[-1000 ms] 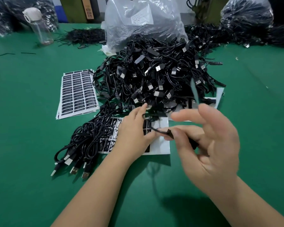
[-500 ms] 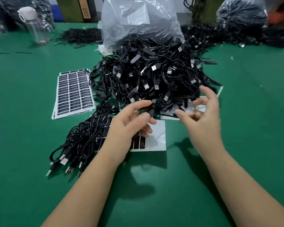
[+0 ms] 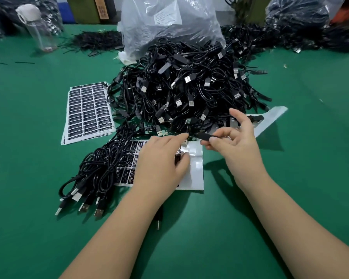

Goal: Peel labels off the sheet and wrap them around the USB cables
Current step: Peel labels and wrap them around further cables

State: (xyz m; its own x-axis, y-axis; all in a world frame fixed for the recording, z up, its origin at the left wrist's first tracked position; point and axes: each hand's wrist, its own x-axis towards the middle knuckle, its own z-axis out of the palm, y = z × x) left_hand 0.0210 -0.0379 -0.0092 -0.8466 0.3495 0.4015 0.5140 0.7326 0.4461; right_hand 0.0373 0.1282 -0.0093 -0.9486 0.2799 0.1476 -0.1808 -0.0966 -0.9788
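A big heap of black USB cables fills the middle of the green table. In front of it lies a partly used label sheet with black labels on its left part. My left hand lies flat on this sheet, fingers pointing right, thumb near a black label. My right hand pinches the black end of one cable at the heap's front edge, other fingers spread. A smaller bundle of cables lies left of the sheet, plugs towards me. A full label sheet lies further left.
A clear plastic bag stands behind the heap. A water bottle is at the far left back. More bags of cables and loose black ties line the back edge. An empty white backing sheet pokes out right of the heap.
My right hand let go of the earlier cable, reached to the heap and now pinches a cable end there. My left hand dropped flat onto the label sheet.
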